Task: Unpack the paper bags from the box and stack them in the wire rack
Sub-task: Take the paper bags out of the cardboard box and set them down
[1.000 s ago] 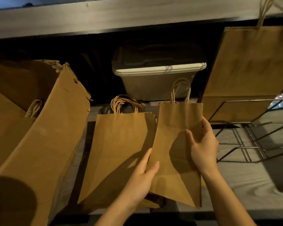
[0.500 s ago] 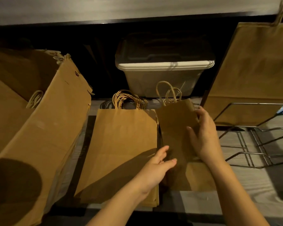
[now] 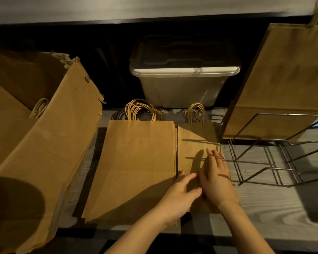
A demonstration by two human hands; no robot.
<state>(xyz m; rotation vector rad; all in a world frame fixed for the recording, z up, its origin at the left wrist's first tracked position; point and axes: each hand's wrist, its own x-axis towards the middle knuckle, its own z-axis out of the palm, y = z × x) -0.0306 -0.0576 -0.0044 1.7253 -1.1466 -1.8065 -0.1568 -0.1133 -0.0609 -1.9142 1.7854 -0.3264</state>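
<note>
Hands lie flat on the narrow paper bag (image 3: 195,142), at about five o'clock from the view's centre: the left hand (image 3: 180,195) and right hand (image 3: 215,180) press it with straight fingers, gripping nothing. Just beside it at nine o'clock lies the wider bag stack (image 3: 140,162); the wire rack (image 3: 264,169) stands at three o'clock, one large bag (image 3: 286,79) upright behind its far loop. Flat palms could likely skid the bag under the rack's wires or crease it. How many bags lie beneath the hands cannot be told. The box (image 3: 50,143) at eight o'clock is cut off, its contents mostly shadowed.
</note>
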